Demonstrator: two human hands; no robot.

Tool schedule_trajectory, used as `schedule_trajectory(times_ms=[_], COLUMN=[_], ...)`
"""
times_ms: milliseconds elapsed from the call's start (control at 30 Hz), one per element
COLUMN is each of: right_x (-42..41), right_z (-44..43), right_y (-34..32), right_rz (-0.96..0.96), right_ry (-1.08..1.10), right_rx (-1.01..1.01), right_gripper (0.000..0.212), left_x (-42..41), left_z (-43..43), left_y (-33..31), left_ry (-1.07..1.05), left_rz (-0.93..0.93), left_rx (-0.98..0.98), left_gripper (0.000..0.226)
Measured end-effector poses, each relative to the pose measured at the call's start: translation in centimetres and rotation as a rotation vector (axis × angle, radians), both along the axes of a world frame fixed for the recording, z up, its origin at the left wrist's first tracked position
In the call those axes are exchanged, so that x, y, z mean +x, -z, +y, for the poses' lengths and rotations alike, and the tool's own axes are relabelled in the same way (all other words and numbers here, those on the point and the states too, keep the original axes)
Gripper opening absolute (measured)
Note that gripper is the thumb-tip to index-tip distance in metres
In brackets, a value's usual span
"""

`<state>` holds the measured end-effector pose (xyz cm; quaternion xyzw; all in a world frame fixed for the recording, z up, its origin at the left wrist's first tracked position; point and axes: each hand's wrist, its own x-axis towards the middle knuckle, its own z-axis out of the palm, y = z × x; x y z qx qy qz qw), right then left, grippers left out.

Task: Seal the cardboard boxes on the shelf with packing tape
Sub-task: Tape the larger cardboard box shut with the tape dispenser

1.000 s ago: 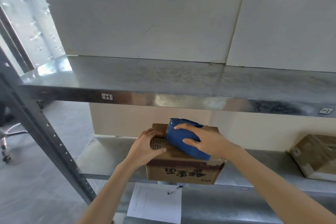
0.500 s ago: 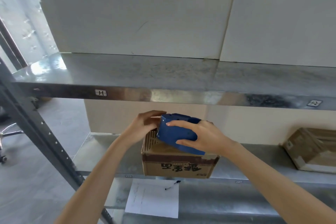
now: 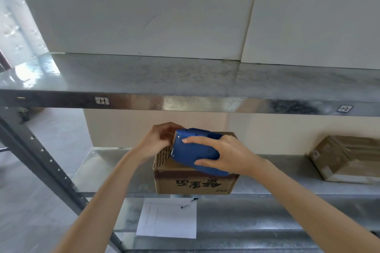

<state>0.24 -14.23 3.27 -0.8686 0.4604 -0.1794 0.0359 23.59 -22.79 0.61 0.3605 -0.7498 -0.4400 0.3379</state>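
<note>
Grips the blue tape dispenser (image 3: pixel 195 150) in the right hand (image 3: pixel 228 155), fingers and thumb curled round its body. Rests the tool on top of the cardboard box (image 3: pixel 193 184). Brings the left hand (image 3: pixel 158 141) to the dispenser's toothed front end, fingers curled there; cannot tell whether anything is pinched between them.

Box at the front edge of the middle shelf (image 3: pixel 115 170), corrugated flap edge exposed on its left side. Large dark characters across its front face, printed upside down, with a dark brown band above them and a small unreadable mark at the lower right corner.

On the front lip of the upper shelf (image 3: pixel 185 76), a small sticker (image 3: pixel 102 101) marked like an "H". Farther right, a second sticker (image 3: pixel 346 108), its marking unclear.

Well to the right on the middle shelf, a second brown box (image 3: pixel 347 158), glossy with tape. On the lower shelf (image 3: pixel 246 217), a white sheet of paper (image 3: pixel 167 222) with faint lines too small to read, and a small dark object (image 3: pixel 189 203) at its top edge.

Galvanised metal shelving, mottled and reflective, with a perforated grey upright (image 3: pixel 39 156) slanting at the left. White wall panels (image 3: pixel 144 6) above the upper shelf, beige wall (image 3: pixel 123 127) below it, grey floor (image 3: pixel 30 201) to the left.
</note>
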Motion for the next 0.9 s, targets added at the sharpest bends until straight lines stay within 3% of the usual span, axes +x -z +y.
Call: schedule_trajectory(times_ms=[367,567,900], right_x=[0.7,0.4,-4.2], right_z=[-0.4,-0.7,0.1], right_y=[-0.7,-2.0,-2.5], right_rz=[-0.144,-0.105,0.017], right_ry=[-0.039,-0.034,0.033], right_rx=[0.274,0.282,0.243], right_gripper=[0.060,0.059,0.057], left_x=[-0.5,-0.5,7.3], left_z=[0.7,0.9,0.2], left_y=[0.2,-0.7,-0.3], left_ry=[-0.221,-0.267,-0.564], left_rz=[0.111,0.156,0.241], left_rx=[0.016,0.069,0.105], left_gripper=[0.045,0.051,0.046])
